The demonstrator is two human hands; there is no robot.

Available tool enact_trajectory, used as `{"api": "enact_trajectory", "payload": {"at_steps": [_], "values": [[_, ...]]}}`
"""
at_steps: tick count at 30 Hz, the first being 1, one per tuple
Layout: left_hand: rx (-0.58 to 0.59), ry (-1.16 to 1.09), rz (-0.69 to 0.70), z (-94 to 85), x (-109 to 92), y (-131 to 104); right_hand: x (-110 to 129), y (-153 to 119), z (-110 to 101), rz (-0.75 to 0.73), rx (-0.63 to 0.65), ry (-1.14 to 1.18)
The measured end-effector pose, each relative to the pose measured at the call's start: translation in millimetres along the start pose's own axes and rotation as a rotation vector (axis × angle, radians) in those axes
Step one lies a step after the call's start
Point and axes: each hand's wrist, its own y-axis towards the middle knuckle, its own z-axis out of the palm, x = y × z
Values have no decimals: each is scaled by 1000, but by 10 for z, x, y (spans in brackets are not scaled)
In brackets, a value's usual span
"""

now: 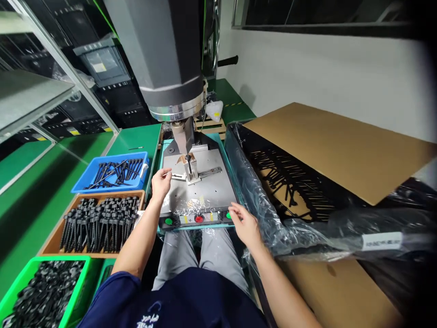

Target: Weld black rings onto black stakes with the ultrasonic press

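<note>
My left hand [161, 184] is at the left side of the metal fixture [191, 169], thumb and fingertips drawn close together beside its flat bar. Whether anything is between those fingertips I cannot make out. A black stick-like part [188, 163] with a wider head stands upright in the fixture, under the grey press head's metal tip [183, 136]. At the front right corner of the machine base [215, 193], my right hand [244, 223] has its fingers apart and holds nothing. Its fingertips are by the right green button [229, 215].
A red button [198, 219] and another green button [168, 221] line the base's front. To the left are a blue tray [77, 184] of black sticks, a brown bin [48, 246] and a green bin [30, 269] of black parts. A plastic-lined box [252, 182] with cardboard [334, 141] stands right.
</note>
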Motion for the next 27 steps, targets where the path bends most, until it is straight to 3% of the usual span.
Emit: {"api": "enact_trajectory", "payload": {"at_steps": [5,12,16,22,25,27], "values": [[93,355,-171,-257,332,-471,133,294,115,-186,46,-265],[-12,310,-35,-305,569,-1188,580,604,659,-192,431,-656],[-29,287,-205,-269,791,-1529,701,697,924,-145,529,-770],[96,227,-570,-396,1037,-1710,659,790,1069,-47,642,-682],[111,218,-620,-491,1049,-1736,600,782,1047,-35,665,-603],[96,220,-584,-531,1044,-1761,576,763,1004,-26,664,-527]]}}
